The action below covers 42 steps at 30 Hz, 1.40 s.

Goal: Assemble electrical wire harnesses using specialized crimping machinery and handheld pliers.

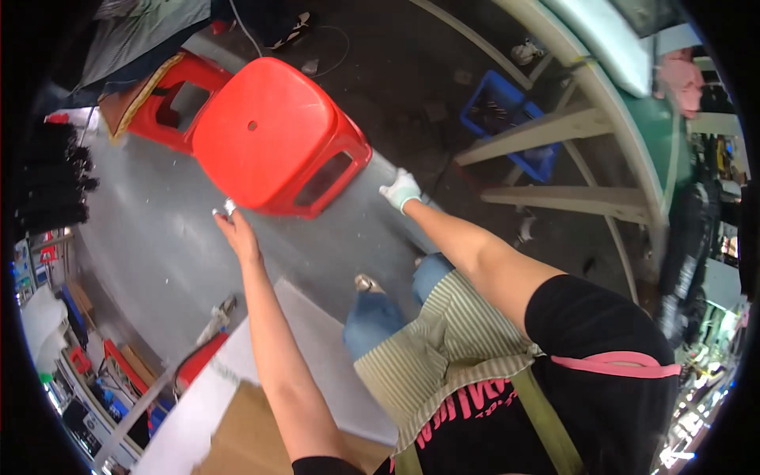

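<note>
A red plastic stool [265,131] with a round hole in its seat stands on the floor ahead of me. My left hand [239,233], with white coverings on its fingertips, is just in front of the stool's near-left corner. Its fingers are apart and hold nothing; whether they touch the stool's edge I cannot tell. Off the stool's right side is my right hand [402,191], in a white and pale green glove. Its thumb sticks out from the fingers, and nothing shows in it.
Another red stool [170,99] adjoins the first at the left, near a brown cloth [127,107]. Blue crates [495,103] lie under a light-framed workbench [570,134] at right. A cardboard box [249,435] and a white surface [317,340] are close at my left.
</note>
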Motion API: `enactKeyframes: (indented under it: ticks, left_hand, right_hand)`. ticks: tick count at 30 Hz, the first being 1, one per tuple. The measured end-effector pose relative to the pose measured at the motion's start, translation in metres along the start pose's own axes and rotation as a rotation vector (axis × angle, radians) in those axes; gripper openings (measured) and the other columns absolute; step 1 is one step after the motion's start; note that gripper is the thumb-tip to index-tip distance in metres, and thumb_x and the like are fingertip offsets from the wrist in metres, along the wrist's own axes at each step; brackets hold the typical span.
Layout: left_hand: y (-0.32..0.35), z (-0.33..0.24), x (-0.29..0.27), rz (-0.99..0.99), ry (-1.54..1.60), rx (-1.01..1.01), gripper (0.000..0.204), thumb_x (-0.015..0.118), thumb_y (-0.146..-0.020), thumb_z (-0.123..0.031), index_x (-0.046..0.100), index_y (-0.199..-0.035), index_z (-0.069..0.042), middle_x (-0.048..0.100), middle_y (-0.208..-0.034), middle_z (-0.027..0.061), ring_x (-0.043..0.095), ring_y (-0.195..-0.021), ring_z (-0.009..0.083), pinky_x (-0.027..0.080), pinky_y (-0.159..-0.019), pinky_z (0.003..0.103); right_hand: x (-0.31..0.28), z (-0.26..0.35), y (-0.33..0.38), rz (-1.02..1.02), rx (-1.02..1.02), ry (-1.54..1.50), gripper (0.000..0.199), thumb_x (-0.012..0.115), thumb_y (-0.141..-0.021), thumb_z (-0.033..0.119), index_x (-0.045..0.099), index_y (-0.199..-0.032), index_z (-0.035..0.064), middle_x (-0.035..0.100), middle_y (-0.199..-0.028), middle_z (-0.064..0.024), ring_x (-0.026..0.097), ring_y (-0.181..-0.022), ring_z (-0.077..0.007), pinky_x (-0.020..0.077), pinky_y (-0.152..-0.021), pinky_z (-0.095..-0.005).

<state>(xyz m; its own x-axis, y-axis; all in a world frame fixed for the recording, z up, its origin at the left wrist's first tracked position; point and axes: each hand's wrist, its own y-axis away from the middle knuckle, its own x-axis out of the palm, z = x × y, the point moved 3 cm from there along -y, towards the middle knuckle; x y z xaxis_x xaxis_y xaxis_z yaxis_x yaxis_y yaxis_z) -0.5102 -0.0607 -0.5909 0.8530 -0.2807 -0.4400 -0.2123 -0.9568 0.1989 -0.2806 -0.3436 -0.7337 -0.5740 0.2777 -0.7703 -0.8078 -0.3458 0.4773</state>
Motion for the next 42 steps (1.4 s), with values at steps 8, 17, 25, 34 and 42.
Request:
enactKeyframes:
  ticks: [8, 17, 25, 34, 42]
  left_hand:
    - [-0.009, 0.022, 0.057, 0.134, 0.501, 0.047, 0.072, 0.038, -0.091, -0.061, 0.031, -0.141, -0.009, 0.042, -0.137, 0.0069, 0.043, -0.123, 0.0227, 0.037, -0.099, 0.038]
    - [0.03, -0.011, 0.089, 0.318, 0.347, -0.04, 0.076, 0.044, -0.089, -0.061, 0.027, -0.142, -0.009, 0.038, -0.139, 0.0075, 0.041, -0.124, 0.0228, 0.039, -0.097, 0.045]
    - [0.082, -0.059, 0.153, 0.524, 0.324, -0.079, 0.072, 0.042, -0.096, -0.043, 0.007, -0.147, -0.006, 0.03, -0.143, 0.0139, 0.044, -0.123, 0.0262, 0.045, -0.091, 0.045]
    - [0.206, -0.071, 0.128, 0.84, 0.204, -0.137, 0.061, 0.044, -0.094, -0.008, 0.011, -0.146, -0.004, 0.035, -0.14, 0.0141, 0.054, -0.111, 0.0244, 0.047, -0.088, 0.035]
    - [0.358, -0.11, 0.055, 0.905, 0.036, -0.299, 0.061, 0.047, -0.095, -0.018, 0.014, -0.144, -0.002, 0.044, -0.132, 0.013, 0.059, -0.105, 0.0252, 0.047, -0.087, 0.035]
  right_hand:
    - [0.018, -0.068, -0.162, -0.067, 0.465, 0.241, 0.127, 0.08, -0.052, 0.057, 0.008, -0.147, 0.0125, 0.014, -0.148, -0.0252, 0.02, -0.133, -0.0498, 0.0365, -0.101, -0.0509]
    - [0.028, -0.086, -0.158, 0.006, 0.407, 0.302, 0.133, 0.079, -0.049, 0.058, 0.004, -0.147, 0.008, 0.013, -0.146, -0.0327, 0.016, -0.133, -0.0507, 0.0262, -0.105, -0.0561]
    - [0.052, -0.126, -0.035, 0.558, 0.403, -0.185, 0.098, 0.074, -0.055, 0.066, 0.042, -0.128, 0.0078, 0.045, -0.125, -0.0174, 0.053, -0.098, -0.0262, 0.0444, -0.076, -0.0373]
    - [0.011, -0.089, 0.099, 1.083, 0.557, -1.017, 0.046, 0.07, -0.07, 0.059, 0.062, -0.091, 0.0187, 0.056, -0.086, 0.0004, 0.049, -0.068, -0.0103, 0.032, -0.048, -0.0267]
    - [-0.112, -0.148, 0.233, 0.857, 0.768, -1.099, 0.046, 0.068, -0.073, 0.058, 0.061, -0.098, 0.0191, 0.057, -0.092, 0.0004, 0.051, -0.065, -0.0104, 0.037, -0.048, -0.0275]
